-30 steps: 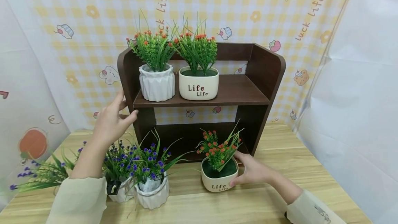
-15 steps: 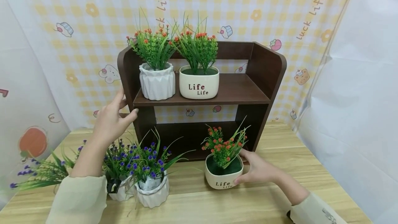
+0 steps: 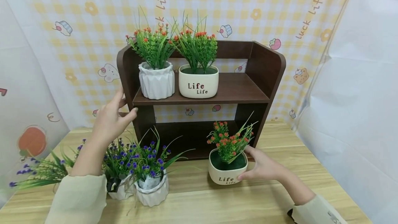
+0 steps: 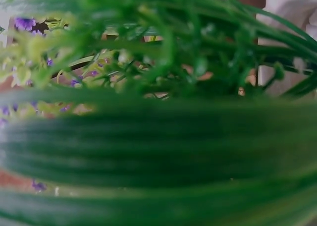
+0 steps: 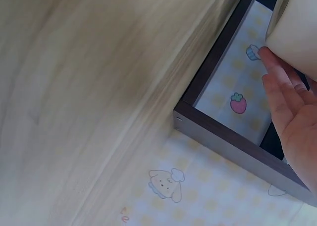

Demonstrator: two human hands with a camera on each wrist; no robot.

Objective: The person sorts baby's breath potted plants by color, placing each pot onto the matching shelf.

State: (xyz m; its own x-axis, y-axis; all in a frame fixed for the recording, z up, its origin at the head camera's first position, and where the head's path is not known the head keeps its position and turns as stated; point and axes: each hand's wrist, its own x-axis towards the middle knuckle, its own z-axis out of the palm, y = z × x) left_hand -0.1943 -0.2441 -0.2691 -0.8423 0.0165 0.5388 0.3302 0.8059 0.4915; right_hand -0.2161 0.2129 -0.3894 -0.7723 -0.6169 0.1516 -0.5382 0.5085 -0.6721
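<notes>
One cream red-flowered pot (image 3: pixel 227 176) leans in the right hand's grip (image 3: pixel 264 165), thumb on the front wall and fingers round the side, probably so its upright plant stays untouched. It is in front of the lower right corner of the brown shelf (image 3: pixel 265 70); whether its base touches the table (image 3: pixel 196 205) I cannot tell. The left hand (image 3: pixel 109 122) holds the shelf's left side edge between thumb and fingers, seemingly to steady it. A fluted white pot (image 3: pixel 157 82) and a lettered oval pot (image 3: pixel 199 83) stand at the upper board's front edge. Purple-flowered pots (image 3: pixel 152 193) sit toward the table's left edge, some partly hidden behind the left forearm. Blurred leaves (image 4: pixel 158 141) mask the left wrist view; the right wrist view crops the gripped pot.
</notes>
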